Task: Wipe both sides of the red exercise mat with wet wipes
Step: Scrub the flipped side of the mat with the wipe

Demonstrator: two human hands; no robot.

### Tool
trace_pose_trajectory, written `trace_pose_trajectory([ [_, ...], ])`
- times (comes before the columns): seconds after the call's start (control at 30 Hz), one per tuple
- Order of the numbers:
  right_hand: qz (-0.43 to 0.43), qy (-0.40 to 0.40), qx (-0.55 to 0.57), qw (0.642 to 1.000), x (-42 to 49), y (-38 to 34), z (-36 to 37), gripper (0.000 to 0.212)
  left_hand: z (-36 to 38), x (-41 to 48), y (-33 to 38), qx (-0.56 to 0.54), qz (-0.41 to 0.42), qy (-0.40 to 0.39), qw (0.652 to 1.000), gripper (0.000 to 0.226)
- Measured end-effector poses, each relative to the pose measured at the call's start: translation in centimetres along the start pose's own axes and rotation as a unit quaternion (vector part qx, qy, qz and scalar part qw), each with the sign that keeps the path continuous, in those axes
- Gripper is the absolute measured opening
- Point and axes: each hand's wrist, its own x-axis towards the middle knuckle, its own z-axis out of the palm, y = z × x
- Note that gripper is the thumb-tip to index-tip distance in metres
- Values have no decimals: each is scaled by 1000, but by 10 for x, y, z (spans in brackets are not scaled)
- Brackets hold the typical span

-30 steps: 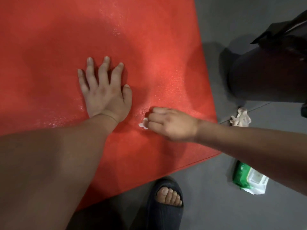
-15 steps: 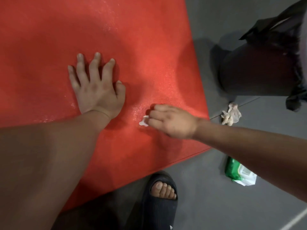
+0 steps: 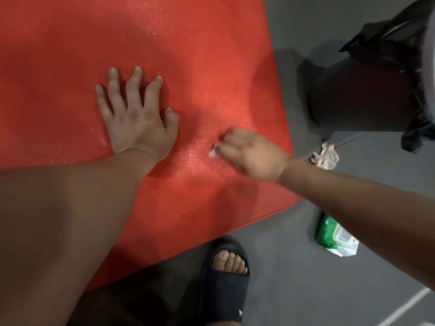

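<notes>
Across the grey floor [image 3: 306, 290] the red exercise mat [image 3: 164, 43] lies flat, filling the upper left of the view, with wet patches glistening on its top. On the mat, the left hand [image 3: 138, 121] presses down flat with its fingers spread wide and holds nothing. Just beside it, nearer the mat's right edge, the right hand [image 3: 251, 154] is slightly blurred. Its fingers are curled round a small white wet wipe [image 3: 213, 151], which touches the mat. Off the mat's right edge, a crumpled used wipe [image 3: 326, 155] lies on the floor close by. A dark bin [image 3: 367, 97] lined with a black bag stands farther out. Beside the mat's near right corner lies a green and white pack of wipes [image 3: 334, 234], partly hidden by the right forearm. Just off the mat's near edge, a foot in a black slide sandal [image 3: 227, 278] stands on the floor.
</notes>
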Motion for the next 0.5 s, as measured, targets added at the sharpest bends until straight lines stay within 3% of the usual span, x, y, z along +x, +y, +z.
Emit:
trace_pose_trajectory([
  [0.1, 178, 118, -52, 976, 6, 40, -18, 14, -1, -1, 1, 0, -3, -1, 1000, 60],
  [0.17, 248, 145, -58, 956, 10, 37, -18, 11, -2, 0, 2, 0, -3, -4, 1000, 60],
  [0.23, 216, 121, -27, 969, 9, 11, -6, 12, -3, -1, 2, 3, -2, -1, 1000, 60],
  [0.3, 88, 53, 15, 995, -2, -16, 7, 18, -2, -1, 1, 0, -1, -2, 1000, 59],
  [0.37, 21, -10, 11, 1000, -13, -19, 5, 23, -3, -2, 2, -5, 0, -6, 1000, 59],
  [0.43, 62, 23, -19, 998, -17, 4, -3, 28, -4, -2, 2, -3, 1, -5, 1000, 59],
  [0.5, 202, 95, -46, 974, -21, 32, -16, 24, -4, -1, 3, 2, -1, -3, 1000, 60],
])
